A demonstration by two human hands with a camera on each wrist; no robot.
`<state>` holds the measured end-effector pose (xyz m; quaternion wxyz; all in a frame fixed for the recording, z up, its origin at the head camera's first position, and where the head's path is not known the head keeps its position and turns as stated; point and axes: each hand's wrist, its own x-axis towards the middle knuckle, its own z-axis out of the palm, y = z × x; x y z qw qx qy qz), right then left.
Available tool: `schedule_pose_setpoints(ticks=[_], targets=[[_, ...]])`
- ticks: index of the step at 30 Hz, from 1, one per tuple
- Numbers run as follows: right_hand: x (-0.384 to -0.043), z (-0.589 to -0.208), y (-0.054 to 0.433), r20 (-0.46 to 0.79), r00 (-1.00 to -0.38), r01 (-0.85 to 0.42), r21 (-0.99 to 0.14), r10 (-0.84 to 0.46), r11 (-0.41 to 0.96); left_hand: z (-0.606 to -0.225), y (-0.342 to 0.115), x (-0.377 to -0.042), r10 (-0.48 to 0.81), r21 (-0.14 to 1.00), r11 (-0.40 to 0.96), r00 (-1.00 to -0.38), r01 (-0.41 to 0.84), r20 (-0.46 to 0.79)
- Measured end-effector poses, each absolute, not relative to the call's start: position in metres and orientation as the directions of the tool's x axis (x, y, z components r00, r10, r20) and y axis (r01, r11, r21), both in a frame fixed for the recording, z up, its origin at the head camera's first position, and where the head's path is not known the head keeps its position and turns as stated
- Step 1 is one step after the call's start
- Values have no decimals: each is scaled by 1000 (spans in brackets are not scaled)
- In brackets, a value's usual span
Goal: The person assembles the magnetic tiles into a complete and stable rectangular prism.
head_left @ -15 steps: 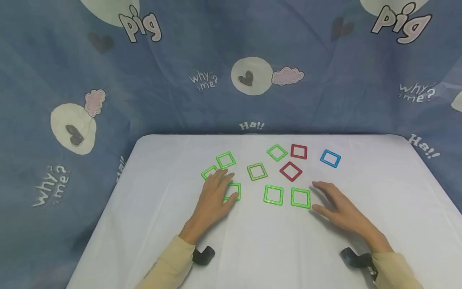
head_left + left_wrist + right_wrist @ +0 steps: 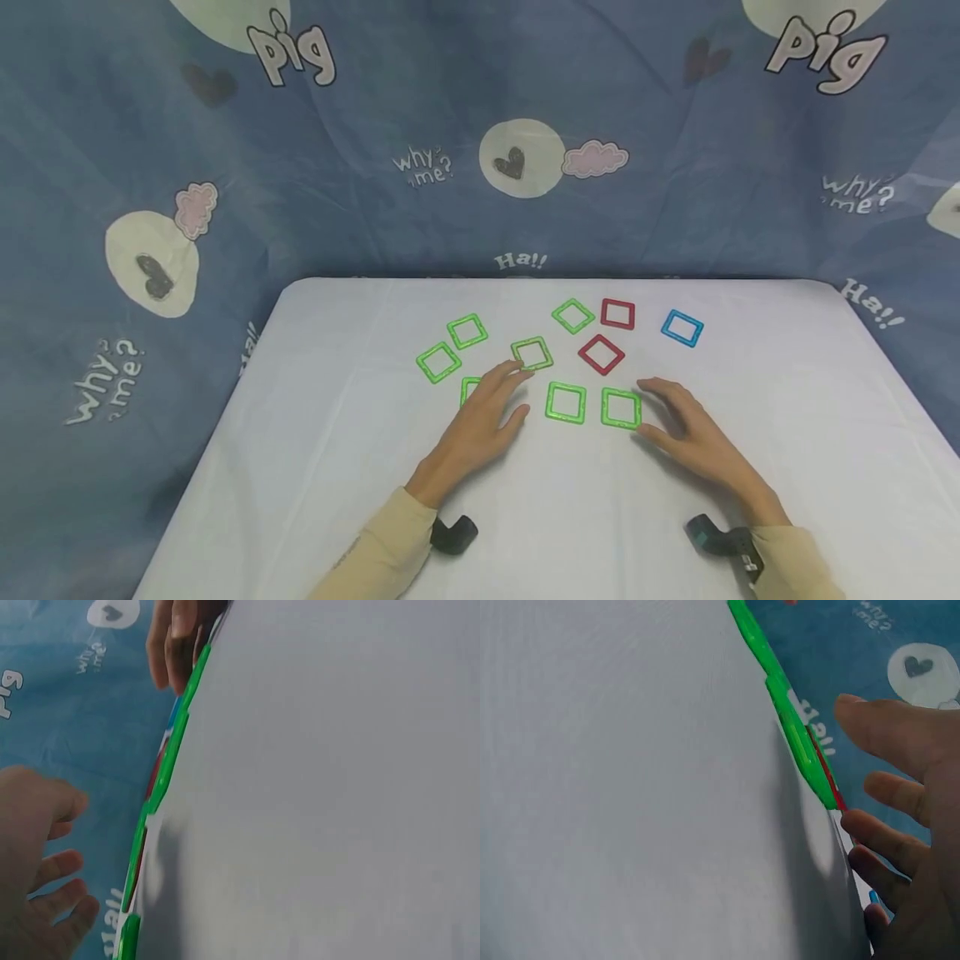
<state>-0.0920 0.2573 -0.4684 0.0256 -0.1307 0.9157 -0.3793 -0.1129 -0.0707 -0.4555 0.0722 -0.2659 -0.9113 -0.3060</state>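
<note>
In the head view my left hand (image 2: 480,425) hovers with loosely spread fingers, partly covering a green square frame (image 2: 467,385). Its fingertips overlap the lower edge of another green square frame (image 2: 546,351). My right hand (image 2: 693,437) is beside the rightmost green square frame (image 2: 621,427), thumb tip right at its lower right corner and fingers apart. Just left of that frame lies a similar green square frame (image 2: 566,419). The left wrist view shows the left hand (image 2: 45,877) with nothing in it; in the right wrist view the right hand (image 2: 907,817) likewise holds nothing.
Farther back lie two red square frames (image 2: 618,326) (image 2: 587,364), a blue square frame (image 2: 682,342) and a green square frame (image 2: 573,331). Two green square frames (image 2: 467,345) (image 2: 427,373) lie at left. The white table (image 2: 600,517) meets a blue printed curtain (image 2: 390,225) behind.
My left hand has moved right, uncovering the leftmost green frame and reaching the middle one. The right hand has shifted slightly left, up to the edge of the rightmost green frame.
</note>
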Motion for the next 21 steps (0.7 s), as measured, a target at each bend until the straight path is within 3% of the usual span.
schedule_pose_setpoints(ticks=[21], targets=[[-94, -483, 247, 209, -951, -310, -655, -228, 689, -471, -27, -108, 478, 508, 671, -839, 540, 261]])
